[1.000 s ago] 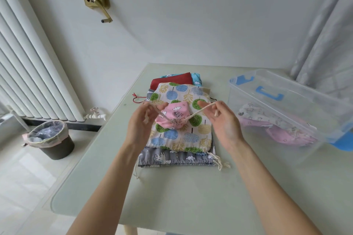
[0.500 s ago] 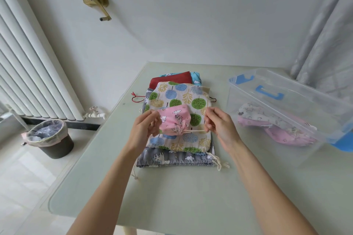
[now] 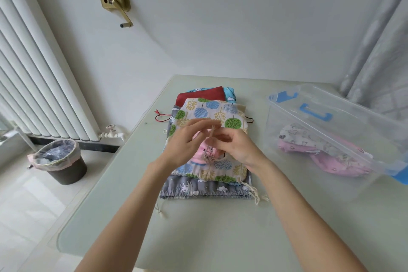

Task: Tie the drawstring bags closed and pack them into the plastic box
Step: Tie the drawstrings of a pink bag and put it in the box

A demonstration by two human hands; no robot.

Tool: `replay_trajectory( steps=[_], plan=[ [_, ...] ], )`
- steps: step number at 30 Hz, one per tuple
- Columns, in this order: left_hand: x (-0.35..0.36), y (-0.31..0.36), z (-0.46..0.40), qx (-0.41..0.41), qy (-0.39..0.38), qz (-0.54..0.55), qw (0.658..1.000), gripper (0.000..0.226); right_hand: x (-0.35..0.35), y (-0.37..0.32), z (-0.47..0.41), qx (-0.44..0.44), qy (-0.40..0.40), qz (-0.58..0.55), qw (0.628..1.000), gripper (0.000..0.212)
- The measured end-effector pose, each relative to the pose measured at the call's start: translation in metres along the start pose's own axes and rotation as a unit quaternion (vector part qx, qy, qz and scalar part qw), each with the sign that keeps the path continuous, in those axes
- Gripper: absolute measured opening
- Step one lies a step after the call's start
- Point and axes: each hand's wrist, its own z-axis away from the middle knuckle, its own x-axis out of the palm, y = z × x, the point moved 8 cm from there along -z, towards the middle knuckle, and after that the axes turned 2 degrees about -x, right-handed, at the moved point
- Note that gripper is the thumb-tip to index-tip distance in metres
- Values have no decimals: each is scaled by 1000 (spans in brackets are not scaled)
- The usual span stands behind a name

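Note:
A small pink drawstring bag (image 3: 204, 154) with a gathered mouth lies on a stack of flat bags, topped by a tree-print bag (image 3: 212, 110). My left hand (image 3: 185, 139) and my right hand (image 3: 238, 147) meet right above the pink bag. Both pinch its beige cord (image 3: 213, 131), which rises between the fingertips. The hands hide most of the pink bag. A clear plastic box (image 3: 331, 139) with blue handles stands to the right, holding pink and white bags (image 3: 309, 146).
A grey cloud-print bag (image 3: 205, 189), a red bag (image 3: 198, 95) and a blue bag (image 3: 229, 95) lie in the stack on the pale green table (image 3: 198, 227). A lined bin (image 3: 59, 161) stands on the floor at left, below a radiator. A curtain hangs at right.
My hands were apart, pulling the cord ends sideways. They have come together over the pink bag, and the cord now stands up between the fingertips.

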Motion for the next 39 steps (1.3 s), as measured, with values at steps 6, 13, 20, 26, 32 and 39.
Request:
replay_trajectory(
  steps=[6,13,20,26,32,39],
  plan=[
    [-2,4,-8,-43,-28,64,997,34,-4,-19,-4,-65,29,-1,997,7],
    [-6,-12,-6,-56,0,85,995,7,-25,-8,-10,-50,67,9,996,5],
    [-9,-11,0,-81,43,196,976,14,-23,-10,-8,-44,28,-145,988,17],
    [22,-15,-3,-92,-82,128,984,16,-31,-27,-4,-136,23,95,986,9],
    [14,-26,-1,-148,-10,205,967,22,-34,-46,5,-292,102,254,916,10],
    [23,-30,-3,-140,-70,182,971,11,-22,-48,6,-317,110,197,921,15]
  ],
)
